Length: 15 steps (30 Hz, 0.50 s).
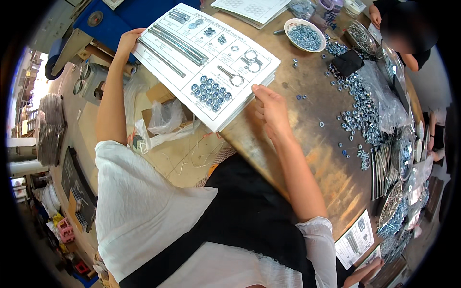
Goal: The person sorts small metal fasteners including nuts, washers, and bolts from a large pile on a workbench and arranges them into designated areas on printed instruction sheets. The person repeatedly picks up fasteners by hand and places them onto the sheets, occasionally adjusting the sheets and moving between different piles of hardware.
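Note:
Between my two hands is a stack of large white cards [211, 57], tilted over the near edge of the workbench. The top card shows rods, ring-shaped bolts, washers and a cluster of nuts in ruled boxes; I cannot tell whether these are printed or real parts under film. My left hand [128, 42] grips the far left edge, its fingers partly hidden behind the cards. Closed on the right edge is my right hand [271, 108], thumb uppermost. The layered card edges show beside it.
On the worn workbench [307, 144] are loose nuts [360, 115], a white bowl [305, 36] of small metal parts, rods [382, 168] and plastic bags. More cards [252, 9] lie at the far edge. A co-worker [408, 33] is at the far right; another person's hand [372, 269] shows lower right.

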Motion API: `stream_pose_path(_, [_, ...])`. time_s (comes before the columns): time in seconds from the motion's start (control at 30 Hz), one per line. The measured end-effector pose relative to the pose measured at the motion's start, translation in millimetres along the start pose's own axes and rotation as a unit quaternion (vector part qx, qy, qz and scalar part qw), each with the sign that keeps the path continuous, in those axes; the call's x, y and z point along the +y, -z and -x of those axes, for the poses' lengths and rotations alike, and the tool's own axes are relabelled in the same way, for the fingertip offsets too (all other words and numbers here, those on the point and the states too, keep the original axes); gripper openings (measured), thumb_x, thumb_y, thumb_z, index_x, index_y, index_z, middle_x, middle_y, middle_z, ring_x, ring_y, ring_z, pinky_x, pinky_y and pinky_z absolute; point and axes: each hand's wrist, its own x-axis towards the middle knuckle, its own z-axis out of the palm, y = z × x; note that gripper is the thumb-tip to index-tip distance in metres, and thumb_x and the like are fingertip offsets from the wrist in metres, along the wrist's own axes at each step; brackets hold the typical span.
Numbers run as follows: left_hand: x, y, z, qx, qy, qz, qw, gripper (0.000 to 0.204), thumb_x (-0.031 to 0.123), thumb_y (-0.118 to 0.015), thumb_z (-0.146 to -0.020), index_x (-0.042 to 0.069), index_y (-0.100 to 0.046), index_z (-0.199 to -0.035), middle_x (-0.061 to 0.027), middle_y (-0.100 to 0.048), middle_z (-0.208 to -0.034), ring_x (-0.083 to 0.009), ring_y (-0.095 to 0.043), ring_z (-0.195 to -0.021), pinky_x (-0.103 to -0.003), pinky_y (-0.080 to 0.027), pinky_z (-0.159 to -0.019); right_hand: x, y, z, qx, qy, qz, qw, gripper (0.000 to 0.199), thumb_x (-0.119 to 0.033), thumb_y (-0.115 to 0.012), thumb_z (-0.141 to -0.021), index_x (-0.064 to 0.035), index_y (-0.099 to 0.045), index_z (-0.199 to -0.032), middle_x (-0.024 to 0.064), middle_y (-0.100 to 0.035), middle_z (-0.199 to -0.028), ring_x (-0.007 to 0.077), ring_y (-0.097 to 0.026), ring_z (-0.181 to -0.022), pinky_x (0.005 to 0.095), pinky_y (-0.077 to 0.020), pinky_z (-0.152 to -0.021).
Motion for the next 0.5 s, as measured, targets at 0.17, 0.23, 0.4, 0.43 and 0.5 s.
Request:
stream_pose_path(0.17, [-23,15,-9,0.026,-0.030,-0.010,0.999,0.033,0.008,-0.052,-0.093,0.009,-0.077,-0.113,0.0003,-0.071,-0.082,-0.0060,-0.054,-0.061,-0.023,-0.036,-0.048,1,-1,0,-0.015,-0.008,-0.003,1.000,0.022,-0.021,-0.062,-0.099,-0.0074,-0.063,-0.082,-0.0104,-0.035,-0.060,0.0028,-0.026,-0.051,0.0249,-0.0188,-0.046])
stream_pose_path(0.23, [-12,4,-2,0.036,-0.028,-0.004,0.999,0.032,0.009,-0.053,-0.093,0.009,-0.078,-0.113,0.0003,-0.072,-0.084,-0.0061,-0.056,-0.063,-0.023,-0.037,-0.049,0,1,1,-0.010,-0.007,0.000,1.000,0.020,-0.021,-0.062,-0.099,-0.0065,-0.064,-0.084,-0.0103,-0.036,-0.060,0.0027,-0.027,-0.051,0.0247,-0.0193,-0.046])
stream_pose_path(0.4, [-9,0,5,0.055,-0.024,0.023,0.998,0.030,0.009,-0.056,-0.093,0.010,-0.078,-0.112,0.0011,-0.073,-0.085,-0.0055,-0.056,-0.063,-0.022,-0.036,-0.049,-1,4,3,-0.010,-0.008,0.003,1.000,0.019,-0.020,-0.062,-0.099,-0.0026,-0.068,-0.096,-0.0103,-0.037,-0.060,0.0027,-0.028,-0.050,0.0244,-0.0202,-0.045])
stream_pose_path(0.43, [-9,0,5,0.053,-0.022,0.014,0.998,0.029,0.009,-0.056,-0.093,0.010,-0.078,-0.112,0.0009,-0.074,-0.086,-0.0052,-0.057,-0.064,-0.021,-0.037,-0.049,-1,4,3,-0.008,-0.008,0.004,1.000,0.019,-0.020,-0.062,-0.099,-0.0019,-0.068,-0.098,-0.0103,-0.038,-0.060,0.0027,-0.028,-0.050,0.0243,-0.0203,-0.045])
stream_pose_path(0.5, [-11,2,2,0.052,-0.026,0.030,0.998,0.028,0.010,-0.056,-0.094,0.009,-0.078,-0.111,-0.0001,-0.074,-0.087,-0.0058,-0.058,-0.066,-0.021,-0.039,-0.052,0,5,2,-0.012,-0.007,0.002,1.000,0.020,-0.020,-0.062,-0.099,-0.0012,-0.068,-0.099,-0.0103,-0.038,-0.060,0.0026,-0.028,-0.050,0.0244,-0.0204,-0.045])
